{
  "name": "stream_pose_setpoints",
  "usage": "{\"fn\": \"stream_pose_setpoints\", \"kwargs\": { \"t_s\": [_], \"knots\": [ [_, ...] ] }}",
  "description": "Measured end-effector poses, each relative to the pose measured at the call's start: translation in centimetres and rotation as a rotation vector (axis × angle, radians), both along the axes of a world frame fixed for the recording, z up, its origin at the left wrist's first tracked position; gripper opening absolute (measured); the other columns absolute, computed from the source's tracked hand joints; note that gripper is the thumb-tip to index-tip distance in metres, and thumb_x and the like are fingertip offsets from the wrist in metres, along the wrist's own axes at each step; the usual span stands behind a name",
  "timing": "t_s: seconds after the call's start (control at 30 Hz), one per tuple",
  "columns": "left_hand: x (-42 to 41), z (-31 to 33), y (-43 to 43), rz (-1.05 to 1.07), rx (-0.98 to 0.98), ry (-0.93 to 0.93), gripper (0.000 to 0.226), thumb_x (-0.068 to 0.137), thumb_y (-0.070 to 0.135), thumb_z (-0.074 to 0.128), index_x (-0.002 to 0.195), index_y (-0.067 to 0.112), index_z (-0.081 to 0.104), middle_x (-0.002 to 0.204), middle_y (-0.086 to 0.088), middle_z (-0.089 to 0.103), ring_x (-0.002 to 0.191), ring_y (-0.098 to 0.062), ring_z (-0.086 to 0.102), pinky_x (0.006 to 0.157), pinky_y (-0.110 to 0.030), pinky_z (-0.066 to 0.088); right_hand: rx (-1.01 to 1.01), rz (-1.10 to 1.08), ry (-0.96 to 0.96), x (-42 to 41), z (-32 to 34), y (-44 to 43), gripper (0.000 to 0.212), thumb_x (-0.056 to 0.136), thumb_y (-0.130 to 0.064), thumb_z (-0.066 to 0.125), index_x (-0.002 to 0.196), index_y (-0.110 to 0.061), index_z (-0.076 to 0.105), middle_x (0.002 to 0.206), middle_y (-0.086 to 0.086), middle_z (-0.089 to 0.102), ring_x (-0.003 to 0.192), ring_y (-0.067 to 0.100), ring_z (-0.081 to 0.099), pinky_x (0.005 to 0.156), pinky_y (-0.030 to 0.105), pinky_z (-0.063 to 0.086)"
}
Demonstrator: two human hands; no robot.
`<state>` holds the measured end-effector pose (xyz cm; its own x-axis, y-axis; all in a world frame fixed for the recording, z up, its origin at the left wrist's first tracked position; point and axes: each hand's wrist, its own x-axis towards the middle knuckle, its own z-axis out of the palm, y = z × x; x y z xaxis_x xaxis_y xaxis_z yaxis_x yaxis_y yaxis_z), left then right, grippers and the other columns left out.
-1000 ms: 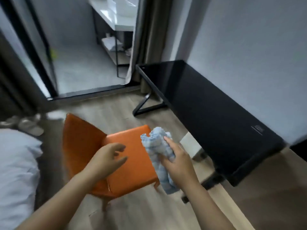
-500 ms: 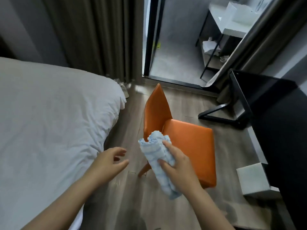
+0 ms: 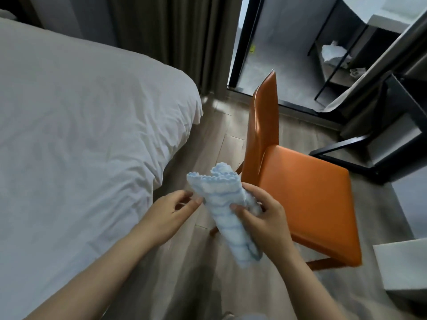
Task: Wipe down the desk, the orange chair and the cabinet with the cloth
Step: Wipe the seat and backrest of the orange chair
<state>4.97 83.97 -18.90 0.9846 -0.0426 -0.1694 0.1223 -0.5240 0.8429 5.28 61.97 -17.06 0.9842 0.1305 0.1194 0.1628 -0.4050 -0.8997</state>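
A pale blue and white cloth (image 3: 221, 204) hangs bunched in front of me, gripped by my right hand (image 3: 263, 218) around its middle. My left hand (image 3: 172, 210) is just left of the cloth, fingers loosely bent, its fingertips at the cloth's edge. Behind the cloth stands the orange chair (image 3: 305, 192), its backrest on the left and its seat toward the right. Part of the black desk (image 3: 402, 105) with its black leg frame shows at the right edge. No cabinet is clearly in view.
A bed with a white sheet (image 3: 80, 125) fills the left. Dark curtains (image 3: 166, 31) hang at the back. A glass door opens onto a grey-floored room with a shelf unit (image 3: 335, 54). A white box (image 3: 404, 264) sits on the wooden floor at lower right.
The view has swung left from the desk toward the bed and come closer to the chair. My left hand has moved right, up to the cloth. My right hand keeps its hold.
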Motion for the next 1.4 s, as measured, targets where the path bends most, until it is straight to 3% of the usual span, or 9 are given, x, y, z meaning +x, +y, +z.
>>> {"fn": "stream_pose_setpoints", "kwargs": {
  "t_s": [0.13,0.27,0.5,0.57,0.7,0.83,1.0,1.17,1.4],
  "knots": [
    [2.2,-7.2,-1.1,-0.032,-0.155,-0.055,0.054,0.074,0.080,0.047,0.103,0.037,0.063,0.093,0.025,0.067,0.092,0.010,0.060,0.076,-0.010,0.045,0.069,-0.003,-0.087,1.6,-6.9,-0.2,0.032,0.084,-0.013,0.075,0.113,-0.022,0.064,0.104,-0.011,0.070,0.099,0.009,0.067,0.079,0.023,0.056],
    [4.7,-14.2,-3.1,-0.072,-0.428,-0.102,0.056,0.073,0.070,0.055,0.109,0.028,0.065,0.106,0.008,0.070,0.101,-0.011,0.066,0.090,-0.040,0.054,0.068,-0.020,-0.207,3.7,-13.7,-0.1,0.029,0.083,-0.015,0.075,0.109,-0.016,0.062,0.101,-0.006,0.069,0.094,0.010,0.068,0.074,0.027,0.058],
    [6.1,-18.3,-5.3,-0.145,-0.701,-0.114,0.045,0.084,0.046,0.061,0.119,0.017,0.060,0.111,-0.005,0.070,0.104,-0.021,0.068,0.086,-0.040,0.055,0.127,-0.053,-0.290,4.5,-18.9,-0.4,0.033,0.086,-0.013,0.073,0.118,-0.009,0.067,0.106,-0.001,0.073,0.098,0.012,0.070,0.081,0.035,0.059],
    [6.8,-18.0,-5.7,-0.096,-0.675,-0.184,0.049,0.081,0.050,0.063,0.118,0.018,0.061,0.110,-0.006,0.070,0.102,-0.022,0.068,0.089,-0.045,0.054,0.110,-0.038,-0.290,4.7,-18.3,-0.7,0.034,0.086,-0.017,0.073,0.119,-0.012,0.067,0.106,-0.002,0.073,0.099,0.012,0.069,0.081,0.036,0.058],
    [8.3,-16.8,-5.9,-0.028,-0.584,-0.369,0.035,0.087,0.043,0.063,0.109,0.016,0.062,0.100,-0.003,0.071,0.093,-0.014,0.069,0.076,-0.027,0.056,0.036,-0.205,-0.380,5.8,-17.5,-3.2,0.022,0.090,-0.020,0.067,0.112,-0.020,0.069,0.101,-0.010,0.072,0.093,0.002,0.067,0.078,0.021,0.056],
    [9.8,-15.7,-5.9,-0.020,-0.537,-0.401,0.044,0.083,0.049,0.064,0.112,0.017,0.060,0.103,-0.003,0.070,0.094,-0.013,0.069,0.081,-0.032,0.056,-0.010,-0.419,-0.392,7.6,-18.5,-6.2,0.017,0.094,-0.023,0.063,0.109,-0.028,0.068,0.097,-0.014,0.070,0.088,-0.001,0.066,0.076,0.027,0.058],
    [11.1,-14.3,-6.5,0.069,-0.464,-0.467,0.056,0.074,0.061,0.064,0.113,0.021,0.059,0.104,0.002,0.069,0.094,-0.007,0.067,0.080,-0.028,0.055,-0.028,-0.329,-0.276,9.0,-20.8,-7.7,0.021,0.094,-0.026,0.061,0.114,-0.026,0.066,0.101,-0.010,0.071,0.092,0.003,0.067,0.078,0.033,0.060],
    [11.3,-12.2,-7.6,0.200,-0.439,-0.579,0.036,0.087,0.038,0.065,0.113,0.016,0.054,0.098,0.006,0.063,0.084,0.008,0.062,0.066,-0.007,0.047,0.000,-0.289,-0.311,9.9,-21.5,-8.6,0.021,0.092,-0.025,0.063,0.110,-0.018,0.073,0.096,-0.007,0.074,0.089,0.009,0.071,0.076,0.039,0.060],
    [11.7,-8.0,-9.8,0.312,-0.424,-0.684,0.035,0.087,0.047,0.063,0.114,0.028,0.053,0.101,0.015,0.062,0.088,0.008,0.060,0.072,-0.013,0.047,0.169,-0.104,-0.186,9.4,-20.5,-10.2,0.023,0.096,-0.025,0.054,0.112,-0.018,0.069,0.101,-0.001,0.074,0.097,0.019,0.071,0.082,0.038,0.059]
  ]
}}
